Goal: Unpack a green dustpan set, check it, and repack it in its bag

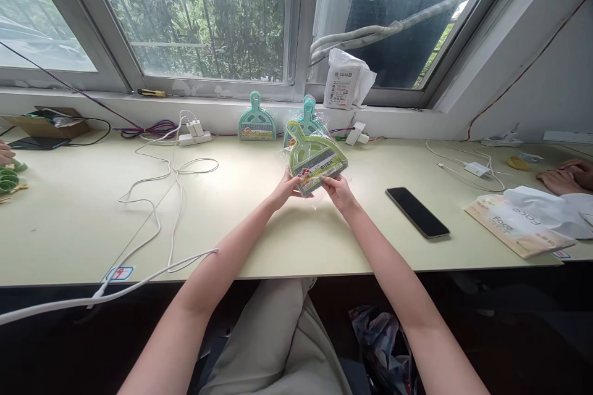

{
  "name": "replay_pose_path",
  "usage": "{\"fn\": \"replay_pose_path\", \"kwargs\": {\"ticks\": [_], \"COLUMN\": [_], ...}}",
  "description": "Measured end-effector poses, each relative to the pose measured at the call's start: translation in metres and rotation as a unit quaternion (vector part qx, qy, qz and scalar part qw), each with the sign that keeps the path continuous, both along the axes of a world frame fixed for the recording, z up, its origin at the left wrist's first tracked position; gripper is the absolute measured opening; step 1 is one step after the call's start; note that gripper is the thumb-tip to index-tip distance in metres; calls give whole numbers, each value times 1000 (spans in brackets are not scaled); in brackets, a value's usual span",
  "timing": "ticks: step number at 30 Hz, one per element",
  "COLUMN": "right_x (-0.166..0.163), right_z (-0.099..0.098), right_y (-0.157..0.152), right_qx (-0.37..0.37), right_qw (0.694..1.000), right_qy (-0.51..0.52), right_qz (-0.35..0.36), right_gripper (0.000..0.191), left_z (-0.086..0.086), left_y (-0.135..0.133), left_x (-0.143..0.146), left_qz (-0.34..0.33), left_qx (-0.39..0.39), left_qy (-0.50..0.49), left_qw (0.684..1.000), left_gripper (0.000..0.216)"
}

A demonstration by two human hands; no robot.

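Note:
Between my two hands, a green mini dustpan and brush set in clear plastic wrap is held up tilted above the table. My left hand grips its lower left corner, thumb on the front. At the lower right edge, my right hand pinches it between thumb and fingers. Right behind it, partly hidden, stand teal dustpan sets against the wall. One more teal dustpan set leans upright a little to the left.
A black phone and a tissue pack lie on the right. White cables sprawl across the left, near a power strip. A wrapped white box sits on the sill. Other people's hands show at both far sides.

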State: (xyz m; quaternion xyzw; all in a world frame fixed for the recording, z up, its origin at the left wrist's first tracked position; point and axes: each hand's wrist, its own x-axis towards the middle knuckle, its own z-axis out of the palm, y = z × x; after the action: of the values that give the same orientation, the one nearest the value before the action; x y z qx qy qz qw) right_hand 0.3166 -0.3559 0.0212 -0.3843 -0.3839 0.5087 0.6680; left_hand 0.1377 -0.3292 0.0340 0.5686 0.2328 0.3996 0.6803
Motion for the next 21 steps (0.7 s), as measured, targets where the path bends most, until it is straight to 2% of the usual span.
{"fn": "replay_pose_path", "kwargs": {"ticks": [5, 10, 12, 14, 16, 19, 21], "right_x": [8, 23, 27, 31, 34, 36, 35], "right_z": [0, 7, 8, 6, 2, -4, -7], "right_y": [0, -3, -3, -1, 3, 7, 8], "right_qx": [-28, -79, -93, -97, -77, 3, 65], "right_qw": [999, 988, 982, 977, 963, 905, 861], "right_qy": [-22, -110, -149, -190, -246, -364, -437], "right_qz": [25, 80, 72, 16, -83, -219, -251], "right_gripper": [26, 28, 27, 25, 25, 33, 45], "left_z": [-6, -6, -5, -4, -5, -6, -7], "left_y": [4, 11, 15, 21, 28, 37, 41], "left_x": [1, -2, -5, -9, -15, -24, -29], "left_qz": [10, 21, 40, 69, 93, 97, 93], "left_qx": [-8, -27, -45, -68, -96, -149, -177], "left_qy": [4, -7, -16, -31, -51, -80, -86], "left_qw": [1000, 999, 998, 995, 990, 981, 976], "left_gripper": [70, 69, 70, 70, 68, 55, 47]}}
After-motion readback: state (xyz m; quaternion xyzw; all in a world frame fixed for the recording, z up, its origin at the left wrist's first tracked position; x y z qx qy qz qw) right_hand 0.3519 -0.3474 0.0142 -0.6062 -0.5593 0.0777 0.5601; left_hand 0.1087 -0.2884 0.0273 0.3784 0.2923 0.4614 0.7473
